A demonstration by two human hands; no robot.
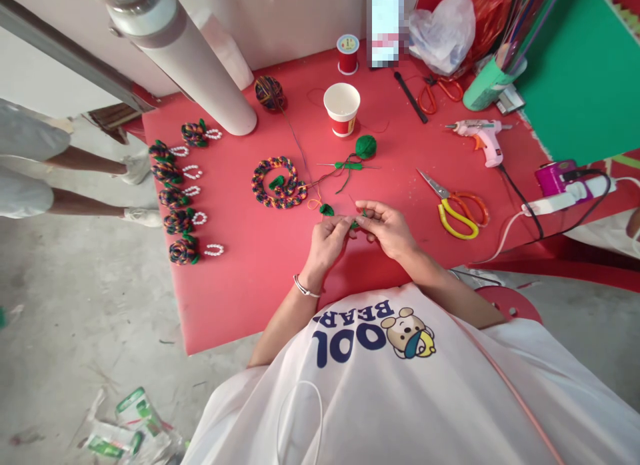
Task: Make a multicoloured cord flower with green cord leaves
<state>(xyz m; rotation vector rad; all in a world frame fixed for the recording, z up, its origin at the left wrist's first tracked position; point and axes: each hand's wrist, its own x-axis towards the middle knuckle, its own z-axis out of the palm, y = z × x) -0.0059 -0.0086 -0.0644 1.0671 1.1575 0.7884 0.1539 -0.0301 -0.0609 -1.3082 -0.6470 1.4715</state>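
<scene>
My left hand (329, 240) and my right hand (389, 229) meet near the table's front edge, their fingers closed on a small green crocheted piece (355, 224). Most of that piece is hidden by the fingertips. A thin needle-like tip shows just above my right fingers; its kind is too small to tell. Beside my left fingertips lies another green crocheted bit (327, 210), with a loop of orange yarn next to it. Farther left rests a coiled multicoloured crocheted strip (279, 202). A green-handled crochet hook (349, 166) lies beyond my hands, near a green yarn ball (366, 146).
Several multicoloured crocheted flowers (184, 250) with bead loops line the table's left side. A paper cup (342, 102), a multicoloured yarn ball (269, 92) and a white pole (200, 65) stand behind. Scissors (453, 208), a pink glue gun (481, 136) and a power strip (570, 197) are right.
</scene>
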